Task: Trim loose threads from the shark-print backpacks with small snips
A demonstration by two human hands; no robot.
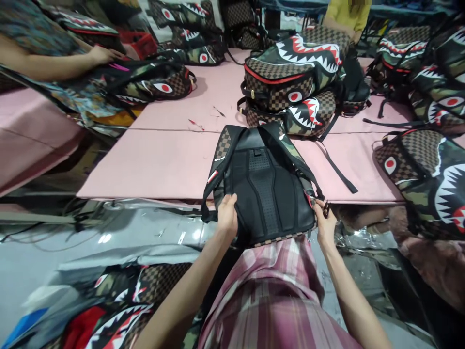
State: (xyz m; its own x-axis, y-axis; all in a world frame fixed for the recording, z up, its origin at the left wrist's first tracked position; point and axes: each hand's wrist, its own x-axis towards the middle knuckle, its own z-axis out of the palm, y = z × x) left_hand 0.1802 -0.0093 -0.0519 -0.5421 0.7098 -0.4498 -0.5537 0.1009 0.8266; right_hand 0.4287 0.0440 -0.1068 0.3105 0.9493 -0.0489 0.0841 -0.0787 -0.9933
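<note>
A backpack (pixel 259 194) lies with its black padded back panel and shoulder straps facing up, its lower end jutting over the table's near edge towards my body. My left hand (pixel 227 215) is closed on its left side, near the lower part of the strap. On the opposite side, my right hand (pixel 326 224) pinches the lower right edge by the strap end. A small dark tool (pixel 326 209), which looks like thread snips, sticks out from the right hand's fingers. Brown checks and camouflage show along the bag's sides.
Shark-mouth backpacks (pixel 290 72) are stacked on the pink table (pixel 163 160) beyond. Another backpack (pixel 428 179) sits at the right. Thin tools (pixel 196 124) lie on the tabletop. At the left, a co-worker's hand (pixel 103 55) touches a bag. More bags (pixel 123 310) are piled low at left.
</note>
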